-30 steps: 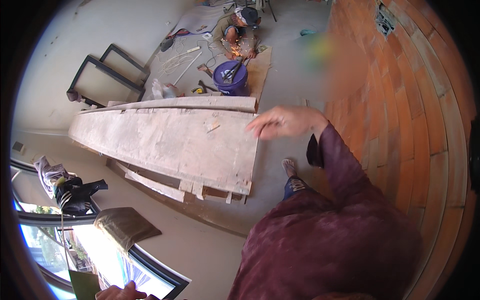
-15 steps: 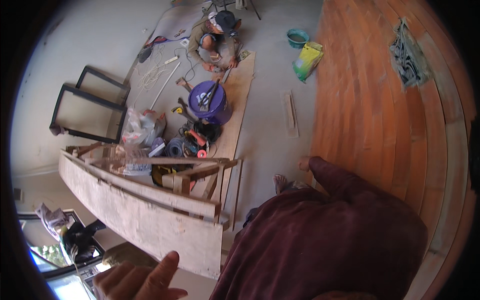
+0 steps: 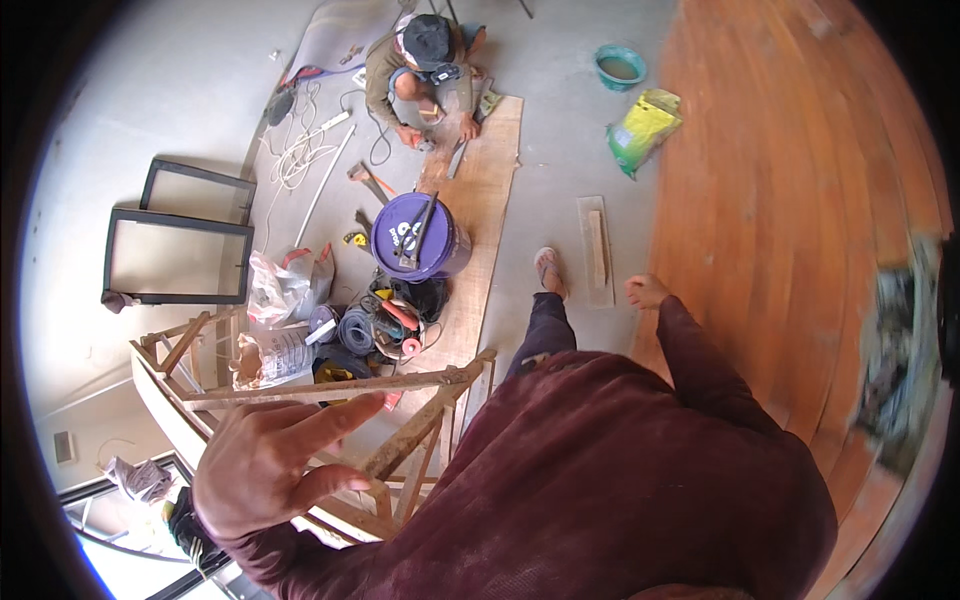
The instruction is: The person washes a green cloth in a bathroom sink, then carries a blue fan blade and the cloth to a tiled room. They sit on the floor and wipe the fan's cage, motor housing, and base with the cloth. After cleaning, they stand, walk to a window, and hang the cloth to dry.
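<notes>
My left hand (image 3: pixel 275 462) is raised in front of me at the lower left, index finger and thumb stretched out and apart, holding nothing. It hangs over a wooden trestle (image 3: pixel 330 385) and hides part of that frame. Farther right, my right hand (image 3: pixel 648 291) swings low beside my body with its fingers loosely curled; nothing shows in it. Close to it on the floor lies a thin wooden strip on a narrow board (image 3: pixel 597 250). My sandalled foot (image 3: pixel 548 272) is on the grey floor just left of that board.
A co-worker (image 3: pixel 425 75) crouches ahead, hands at a long plywood sheet (image 3: pixel 490 200). A purple bucket (image 3: pixel 455 250) stands amid tools and bags. Black frames (image 3: pixel 180 298) lean on the left wall. A yellow-green bag (image 3: pixel 640 130) and teal basin (image 3: pixel 620 68) sit beside orange planks (image 3: pixel 740 200).
I have stepped forward past the trestle, and a foot now shows ahead of me. My left hand has risen higher into view over the trestle. My right arm has swung slightly forward.
</notes>
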`<state>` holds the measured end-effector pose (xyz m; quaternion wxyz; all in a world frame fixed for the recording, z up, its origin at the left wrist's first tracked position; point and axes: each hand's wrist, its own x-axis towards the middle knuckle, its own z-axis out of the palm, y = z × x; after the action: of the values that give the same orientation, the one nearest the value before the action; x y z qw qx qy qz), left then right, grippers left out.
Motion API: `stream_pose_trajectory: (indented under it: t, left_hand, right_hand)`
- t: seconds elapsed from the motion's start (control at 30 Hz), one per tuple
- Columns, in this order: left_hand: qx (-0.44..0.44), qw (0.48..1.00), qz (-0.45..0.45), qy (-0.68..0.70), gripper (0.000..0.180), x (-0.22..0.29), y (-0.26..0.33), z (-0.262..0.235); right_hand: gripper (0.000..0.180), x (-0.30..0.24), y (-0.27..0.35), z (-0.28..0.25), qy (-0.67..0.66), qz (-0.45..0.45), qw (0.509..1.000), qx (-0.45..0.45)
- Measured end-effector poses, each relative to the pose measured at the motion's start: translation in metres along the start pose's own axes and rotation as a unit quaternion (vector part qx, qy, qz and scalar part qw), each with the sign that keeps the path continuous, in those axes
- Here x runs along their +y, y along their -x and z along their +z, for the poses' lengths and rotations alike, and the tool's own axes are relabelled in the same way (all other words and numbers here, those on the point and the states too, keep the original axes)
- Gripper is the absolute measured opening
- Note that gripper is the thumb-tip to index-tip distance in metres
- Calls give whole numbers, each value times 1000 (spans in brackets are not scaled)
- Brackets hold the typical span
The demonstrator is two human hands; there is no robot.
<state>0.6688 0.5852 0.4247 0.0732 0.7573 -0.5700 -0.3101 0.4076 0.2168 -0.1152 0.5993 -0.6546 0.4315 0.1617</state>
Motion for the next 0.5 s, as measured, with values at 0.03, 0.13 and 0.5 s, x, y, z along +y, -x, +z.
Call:
stream_pose_trajectory:
  t: [0.03,0.13,0.5]
  left_hand:
    - [-16,1000,19,19,56,-22,-27,-6]
    - [-23,995,39,92,54,-74,-91,-13]
    - [-12,976,-44,214,49,-170,-357,-34]
  right_hand:
    - [24,7,-17,-20,21,-3,1000,18]
    - [25,10,-58,-71,172,-75,982,24]
    - [30,62,-135,-152,199,29,978,46]
